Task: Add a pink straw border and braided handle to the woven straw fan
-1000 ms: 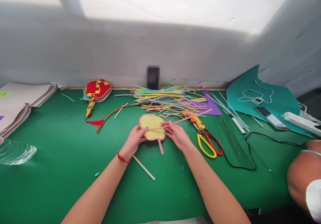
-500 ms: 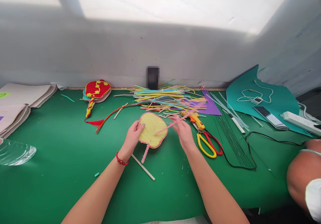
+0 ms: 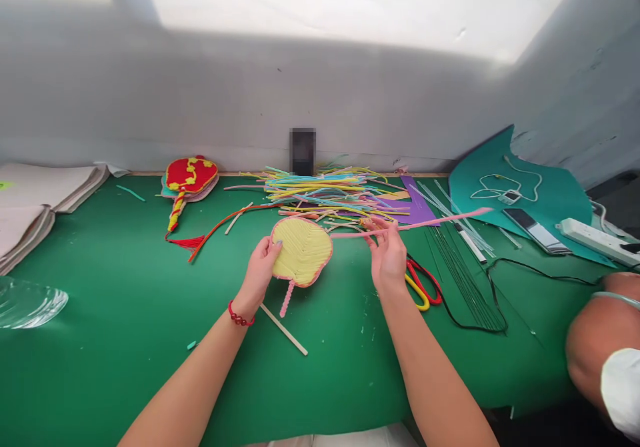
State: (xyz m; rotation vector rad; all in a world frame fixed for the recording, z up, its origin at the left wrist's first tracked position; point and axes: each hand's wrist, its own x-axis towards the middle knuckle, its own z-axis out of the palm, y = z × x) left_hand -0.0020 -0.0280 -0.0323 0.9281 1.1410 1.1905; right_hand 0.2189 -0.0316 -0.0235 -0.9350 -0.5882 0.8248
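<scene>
A yellow pipe-cleaner fan [image 3: 303,252] with a pink edge and a short twisted pink handle is held up over the green table. My left hand [image 3: 260,267] grips its left edge, thumb on the front face. Between the fingertips of my right hand [image 3: 387,253] is a long pink pipe cleaner [image 3: 450,218]. One end of it points left to the fan's right edge; whether it touches there I cannot tell. Its other end reaches far out to the right. My right hand hides most of the yellow glue gun.
Behind the hands lies a pile of coloured pipe cleaners [image 3: 320,190]. Red and yellow-handled scissors [image 3: 425,283], a black cable [image 3: 465,327] and green wires [image 3: 465,273] are on the right. A red fan [image 3: 193,175] lies back left. Another person's arm [image 3: 600,327] is at far right.
My right hand has moved to the right with the pink pipe cleaner, which no longer crosses the fan's face and now lies flatter, extending rightward. My left hand still holds the fan.
</scene>
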